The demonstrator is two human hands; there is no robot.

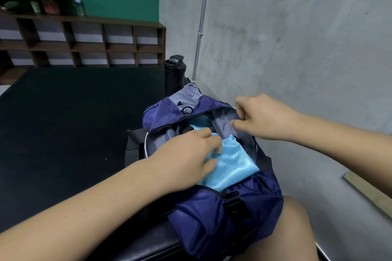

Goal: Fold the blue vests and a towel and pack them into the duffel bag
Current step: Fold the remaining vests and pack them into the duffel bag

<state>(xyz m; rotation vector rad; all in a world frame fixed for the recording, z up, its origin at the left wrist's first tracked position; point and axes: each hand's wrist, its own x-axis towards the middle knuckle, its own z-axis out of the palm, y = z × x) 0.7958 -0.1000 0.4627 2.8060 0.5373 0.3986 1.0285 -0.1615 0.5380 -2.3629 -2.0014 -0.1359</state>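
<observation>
1. Sagging in soft folds, the purple nylon duffel bag (212, 214) gapes open, showing grey lining and a shiny, finely ribbed light blue vest (233, 165) tucked inside.
2. It rests on a black padded bench (63, 123) beside a rough concrete wall (297, 38); a black bottle (175, 74) stands just behind, with a wooden shelf (84, 42) farther back.
3. The left hand (186, 154) lies on the vest, fingers and thumb pinching its fabric; the right hand (263, 116) pinches the bag's grey inner edge.

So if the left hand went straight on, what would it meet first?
The left hand, holding the vest, would probably meet the grey strap across the open bag first; depth is unclear.
</observation>
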